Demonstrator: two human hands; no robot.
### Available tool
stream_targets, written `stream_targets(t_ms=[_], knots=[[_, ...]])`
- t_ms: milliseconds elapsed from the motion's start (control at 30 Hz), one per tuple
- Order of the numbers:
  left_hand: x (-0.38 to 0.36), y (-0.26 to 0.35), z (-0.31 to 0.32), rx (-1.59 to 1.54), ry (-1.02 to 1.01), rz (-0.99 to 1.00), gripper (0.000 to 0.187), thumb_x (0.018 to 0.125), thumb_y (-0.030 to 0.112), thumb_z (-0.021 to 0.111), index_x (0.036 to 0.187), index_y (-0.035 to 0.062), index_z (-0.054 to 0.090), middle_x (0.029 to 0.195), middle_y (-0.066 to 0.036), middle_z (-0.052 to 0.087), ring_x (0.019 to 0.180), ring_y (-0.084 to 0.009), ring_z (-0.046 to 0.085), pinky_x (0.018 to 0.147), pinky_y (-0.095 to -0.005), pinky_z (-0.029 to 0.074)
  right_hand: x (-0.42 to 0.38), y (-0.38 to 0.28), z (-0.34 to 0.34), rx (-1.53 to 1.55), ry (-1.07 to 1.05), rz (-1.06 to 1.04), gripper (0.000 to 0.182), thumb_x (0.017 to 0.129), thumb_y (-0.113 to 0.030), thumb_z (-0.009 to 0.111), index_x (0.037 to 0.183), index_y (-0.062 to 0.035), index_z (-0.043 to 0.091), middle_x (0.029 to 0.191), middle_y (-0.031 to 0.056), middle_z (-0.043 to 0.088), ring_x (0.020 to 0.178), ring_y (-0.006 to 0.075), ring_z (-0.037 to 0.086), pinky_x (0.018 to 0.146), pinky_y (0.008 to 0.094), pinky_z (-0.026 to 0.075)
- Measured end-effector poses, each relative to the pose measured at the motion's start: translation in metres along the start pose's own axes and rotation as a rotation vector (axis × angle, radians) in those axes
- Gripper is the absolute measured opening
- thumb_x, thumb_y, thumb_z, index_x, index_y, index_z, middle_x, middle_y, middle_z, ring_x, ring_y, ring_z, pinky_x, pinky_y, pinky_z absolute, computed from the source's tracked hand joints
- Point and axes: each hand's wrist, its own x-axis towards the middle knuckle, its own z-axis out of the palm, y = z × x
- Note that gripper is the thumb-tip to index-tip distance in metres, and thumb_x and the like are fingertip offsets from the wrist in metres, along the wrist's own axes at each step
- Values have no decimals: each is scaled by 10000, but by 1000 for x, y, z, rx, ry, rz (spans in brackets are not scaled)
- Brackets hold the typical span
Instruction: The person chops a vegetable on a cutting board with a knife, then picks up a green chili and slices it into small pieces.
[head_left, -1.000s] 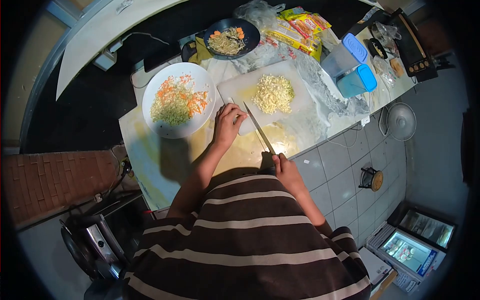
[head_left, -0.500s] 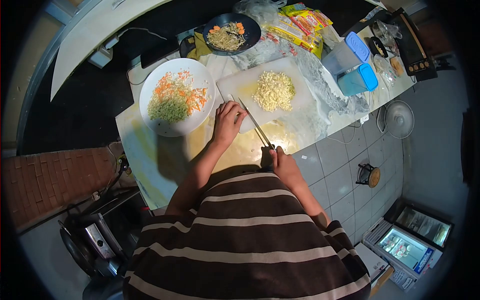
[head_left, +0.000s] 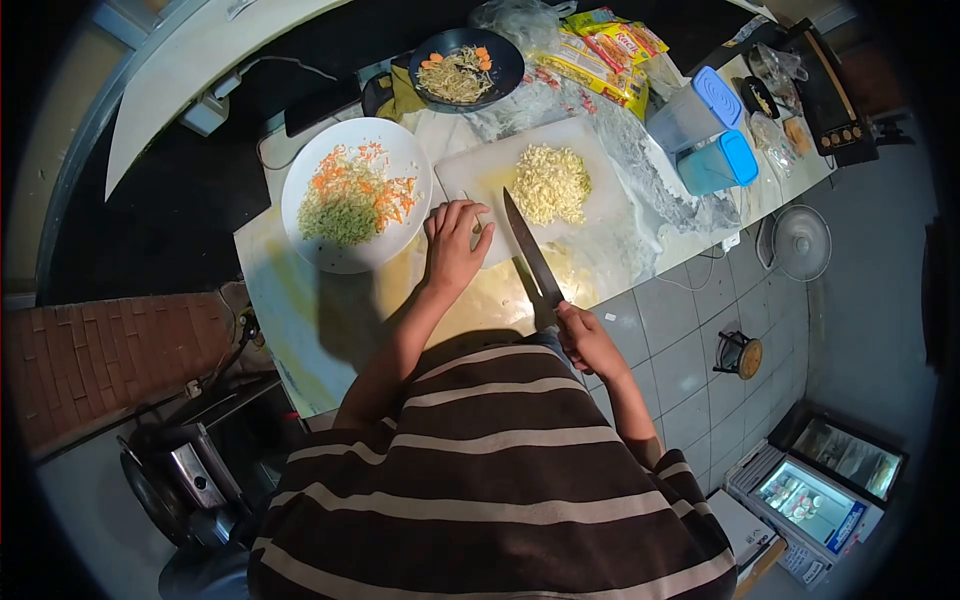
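My right hand [head_left: 588, 342] grips a kitchen knife [head_left: 532, 248] by its handle. The blade points up and away over the front of the white cutting board [head_left: 480, 170], its broad side showing. On the board lies a heap of finely chopped pale yellow vegetable [head_left: 550, 185], just beyond the knife's tip. My left hand [head_left: 457, 248] rests at the board's front left corner, thumb apart from the fingers, with nothing visible in it. Left of that hand stands a white plate [head_left: 298, 215] bearing diced orange, pale and green vegetables [head_left: 350, 200] in separate patches.
Behind the board is a dark pan [head_left: 510, 72] with bean sprouts and orange pieces. Yellow-red packets [head_left: 600, 60] and clear plastic bags [head_left: 515, 22] lie at the back. Two blue-lidded containers [head_left: 715, 165] stand right, near a toaster oven [head_left: 830, 95]. A stool [head_left: 742, 354] is on the tiled floor.
The knife has swung to the right, away from my left hand, and its blade has turned broadside. My right hand moved slightly right and nearer. My left thumb and fingers have spread.
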Motion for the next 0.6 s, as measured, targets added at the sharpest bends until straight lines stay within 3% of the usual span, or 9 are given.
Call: stream_targets(t_ms=[33, 167, 233, 300, 333, 400, 600], knots=[[1, 3, -2, 1, -3, 0, 227, 837, 160, 679, 1049, 105, 617, 1066, -56, 581, 1058, -259, 524, 947, -399, 347, -1, 1, -1, 100, -47, 28, 467, 1036, -459, 381, 784, -85, 502, 568, -37, 390, 399, 42, 316, 347, 224, 249], [7, 5, -3, 10, -59, 16, 284, 832, 187, 699, 1095, 109, 623, 1063, -41, 602, 1058, -247, 527, 938, -381, 360, -3, -1, -2, 153, -84, 72, 452, 1027, -473, 393, 767, -108, 448, 556, -39, 367, 385, 46, 277, 331, 222, 212], [11, 8, -1, 24, -73, 42, 303, 837, 200, 704, 1114, 108, 624, 1051, -32, 622, 1027, -229, 554, 918, -357, 381, -2, 0, -7, 418, -225, 226, 428, 1017, -484, 411, 791, -120, 430, 555, -57, 318, 381, 33, 232, 327, 213, 165], [15, 13, 2, -469, -142, -285, 279, 889, 192, 682, 1136, 77, 623, 1010, -14, 663, 933, -148, 601, 835, -280, 419, -5, 0, -8, 496, -276, 220, 419, 1014, -485, 415, 796, -127, 421, 556, -63, 296, 384, 29, 210, 327, 210, 148], [18, 14, 1, -468, -142, -279, 279, 889, 192, 682, 1136, 77, 623, 1010, -14, 663, 933, -148, 601, 835, -280, 419, -6, 0, -8, 571, -330, 216, 411, 1011, -486, 418, 800, -133, 411, 558, -70, 273, 387, 25, 188, 327, 207, 131], [22, 15, -1, -1028, -315, -545, 239, 928, 160, 652, 1134, 42, 623, 976, -4, 679, 868, -80, 606, 758, -227, 425, -5, 0, -8, 594, -341, 224, 413, 1011, -486, 415, 797, -133, 410, 557, -71, 265, 389, 25, 182, 327, 207, 134], [23, 0, 5, -1103, -316, -610, 188, 899, 120, 678, 1061, 30, 644, 945, -11, 671, 867, -81, 610, 756, -225, 438, 1, 1, -9, 611, -382, 230, 416, 1019, -495, 380, 798, -145, 426, 539, -76, 268, 380, 32, 192, 323, 208, 153]])
